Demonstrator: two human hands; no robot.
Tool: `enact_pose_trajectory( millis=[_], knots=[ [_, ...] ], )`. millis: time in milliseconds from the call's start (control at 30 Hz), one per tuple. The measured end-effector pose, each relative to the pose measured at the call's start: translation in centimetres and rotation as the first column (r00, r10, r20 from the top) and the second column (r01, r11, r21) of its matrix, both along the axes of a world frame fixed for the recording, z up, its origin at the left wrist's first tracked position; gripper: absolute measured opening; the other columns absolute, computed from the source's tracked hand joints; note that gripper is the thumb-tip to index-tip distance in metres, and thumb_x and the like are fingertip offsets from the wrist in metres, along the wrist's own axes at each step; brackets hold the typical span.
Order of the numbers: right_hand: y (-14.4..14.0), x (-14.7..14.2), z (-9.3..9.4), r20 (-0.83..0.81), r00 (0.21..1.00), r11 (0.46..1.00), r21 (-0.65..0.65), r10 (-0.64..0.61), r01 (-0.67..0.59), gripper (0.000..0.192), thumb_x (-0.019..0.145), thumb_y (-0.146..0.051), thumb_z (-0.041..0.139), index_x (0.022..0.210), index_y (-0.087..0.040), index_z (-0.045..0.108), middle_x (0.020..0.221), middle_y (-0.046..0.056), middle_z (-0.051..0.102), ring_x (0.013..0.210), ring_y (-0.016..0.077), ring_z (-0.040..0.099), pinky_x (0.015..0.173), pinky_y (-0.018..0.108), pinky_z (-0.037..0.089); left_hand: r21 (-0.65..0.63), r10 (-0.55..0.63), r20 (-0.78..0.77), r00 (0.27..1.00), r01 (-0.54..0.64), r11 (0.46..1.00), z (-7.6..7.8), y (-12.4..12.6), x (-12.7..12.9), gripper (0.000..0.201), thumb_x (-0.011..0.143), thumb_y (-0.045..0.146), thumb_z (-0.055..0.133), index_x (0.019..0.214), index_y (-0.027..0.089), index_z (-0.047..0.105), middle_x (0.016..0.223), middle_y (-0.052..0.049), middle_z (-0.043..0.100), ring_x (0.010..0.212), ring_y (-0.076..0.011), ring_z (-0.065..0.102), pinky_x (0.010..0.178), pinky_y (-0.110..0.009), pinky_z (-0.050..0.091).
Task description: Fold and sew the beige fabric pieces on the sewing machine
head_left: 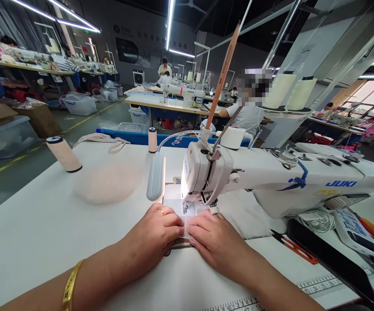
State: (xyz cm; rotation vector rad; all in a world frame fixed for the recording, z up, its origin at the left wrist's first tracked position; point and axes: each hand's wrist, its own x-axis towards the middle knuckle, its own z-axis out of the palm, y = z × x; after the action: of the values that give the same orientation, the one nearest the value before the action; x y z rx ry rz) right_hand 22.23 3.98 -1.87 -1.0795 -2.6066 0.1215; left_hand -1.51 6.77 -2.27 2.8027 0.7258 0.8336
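Note:
In the head view, my left hand (156, 231) is closed with curled fingers at the near edge of a thin pale fabric piece (187, 233). From the other side my right hand (217, 239) grips the same fabric, its fingers pressed together and pointing inward. The fabric lies just in front of the needle area of a white sewing machine (203, 172), lit by its lamp. The fingers hide most of the piece. Left of the machine head stands a grey-blue oblong lamp or guard (156, 177). Whether the needle is in the fabric cannot be made out.
Pale thread cones (64, 154) and a small spool (152, 140) stand on the white table (44, 224). A blurred pale fabric (109, 183) lies left. To the right are orange-handled thread snips (295, 247), a black phone-like slab (329, 259) and a coiled cable (316, 221). A person (248, 116) sits beyond.

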Motion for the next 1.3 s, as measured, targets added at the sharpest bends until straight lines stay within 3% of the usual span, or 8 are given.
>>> enact_pose_trajectory(
  millis=[367,600,800,1067,1300],
  knots=[
    [0.6,-0.1,-0.9,-0.015,0.999,0.999,0.030,-0.034,0.034,0.012,0.102,-0.012,0.052,0.097,-0.019,0.061,0.099,0.007,0.067,0.089,0.0240,0.059,0.070,0.036,0.039,0.083,0.043,0.038,0.998,-0.046,0.995,-1.5,1.3,0.2,0.030,0.096,0.003,0.051,0.102,0.021,0.074,0.098,-0.004,0.078,0.090,-0.0231,0.067,0.085,-0.041,0.042],
    [0.7,-0.3,-1.3,-0.032,0.999,0.998,0.045,-0.037,0.039,0.017,0.102,-0.010,0.048,0.095,-0.018,0.061,0.097,0.008,0.066,0.089,0.0248,0.059,0.067,0.037,0.040,0.094,-0.016,-0.016,1.000,0.017,0.995,-0.7,1.4,-0.3,0.027,0.096,0.002,0.051,0.102,0.018,0.072,0.103,-0.004,0.079,0.095,-0.0243,0.069,0.086,-0.042,0.042],
    [0.6,-0.3,-1.5,-0.071,0.997,0.997,0.073,-0.024,0.029,0.018,0.101,-0.008,0.048,0.097,-0.019,0.062,0.097,0.008,0.066,0.092,0.0252,0.060,0.067,0.036,0.042,0.103,0.006,-0.033,0.999,-0.002,0.995,-0.7,1.4,-0.4,0.025,0.094,0.001,0.054,0.098,0.018,0.072,0.105,-0.002,0.080,0.090,-0.0226,0.068,0.085,-0.041,0.043],
    [1.3,-0.4,-2.2,-0.079,0.995,0.995,0.073,-0.068,0.074,0.020,0.102,-0.010,0.048,0.086,-0.020,0.056,0.090,0.006,0.063,0.084,0.0235,0.055,0.065,0.034,0.039,0.188,0.029,-0.024,0.999,-0.024,0.982,-0.7,2.3,-0.2,0.025,0.097,0.003,0.052,0.099,0.018,0.073,0.101,-0.003,0.080,0.086,-0.0227,0.068,0.080,-0.040,0.046],
    [1.6,-0.4,-2.4,-0.051,0.991,0.989,0.071,-0.124,0.128,0.013,0.103,-0.014,0.050,0.095,-0.022,0.057,0.099,0.005,0.067,0.081,0.0229,0.056,0.071,0.037,0.044,0.214,0.059,-0.032,0.998,-0.051,0.976,-1.0,3.1,-0.2,0.027,0.098,0.004,0.050,0.098,0.017,0.073,0.100,-0.004,0.080,0.086,-0.0230,0.069,0.077,-0.038,0.048]
  ],
)
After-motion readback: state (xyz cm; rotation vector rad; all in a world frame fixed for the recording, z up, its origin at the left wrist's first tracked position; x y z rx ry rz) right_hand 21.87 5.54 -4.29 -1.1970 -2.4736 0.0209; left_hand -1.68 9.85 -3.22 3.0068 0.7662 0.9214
